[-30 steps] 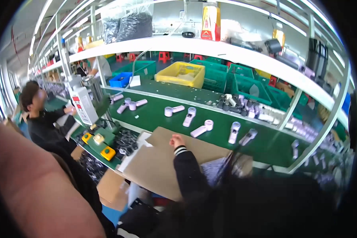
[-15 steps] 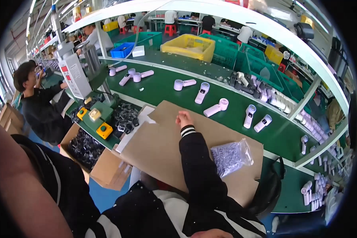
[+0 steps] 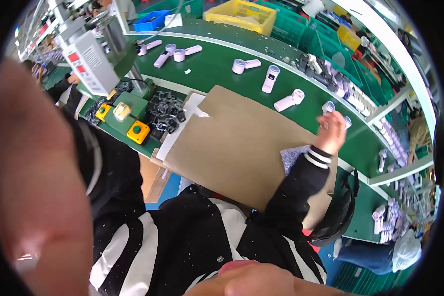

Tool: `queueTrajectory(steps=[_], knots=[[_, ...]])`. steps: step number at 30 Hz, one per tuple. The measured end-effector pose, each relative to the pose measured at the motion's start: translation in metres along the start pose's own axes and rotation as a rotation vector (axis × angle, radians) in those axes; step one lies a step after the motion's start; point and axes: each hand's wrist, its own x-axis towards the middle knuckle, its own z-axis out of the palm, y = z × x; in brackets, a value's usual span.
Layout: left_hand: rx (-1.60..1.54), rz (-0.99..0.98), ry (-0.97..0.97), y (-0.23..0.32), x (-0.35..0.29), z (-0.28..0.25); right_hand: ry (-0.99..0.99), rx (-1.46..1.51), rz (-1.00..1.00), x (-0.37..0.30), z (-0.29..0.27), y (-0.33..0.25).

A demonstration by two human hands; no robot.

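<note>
My right hand (image 3: 331, 132) is raised past the right end of the brown cardboard sheet (image 3: 222, 148), its fingers curled and slightly blurred. It covers part of two lilac handheld fans, one (image 3: 328, 105) showing above the fingers and another (image 3: 349, 122) beside them. Whether it touches either is unclear. Beneath my right sleeve lies a clear bag of small lilac parts (image 3: 292, 157), partly hidden. My left hand (image 3: 44, 197) looms large and blurred at the left rim, close to the camera, with its fingers not distinguishable.
More lilac fans, including one (image 3: 290, 100), lie along the green bench (image 3: 212, 66). At left stand a press (image 3: 90, 61), a yellow button box (image 3: 138, 131) and a pile of black parts (image 3: 166, 111). A black bag (image 3: 338, 217) hangs at the right edge. Another person sits beyond the press.
My right hand has moved right from the cardboard's far edge to the fans, its forearm now over the bag of parts. The view has tilted downward, and my left arm fills more of the left side.
</note>
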Motion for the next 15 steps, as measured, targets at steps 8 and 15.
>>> queueTrajectory(steps=[8, 15], knots=[[0.169, -0.366, -0.344, -0.083, -0.113, 0.058, 0.242, -0.727, 0.179, 0.000, -0.162, -0.026], [0.894, -0.873, -1.524, -0.183, -0.349, 0.083, -0.397, -1.384, 0.490, -0.021, -0.247, 0.060]])
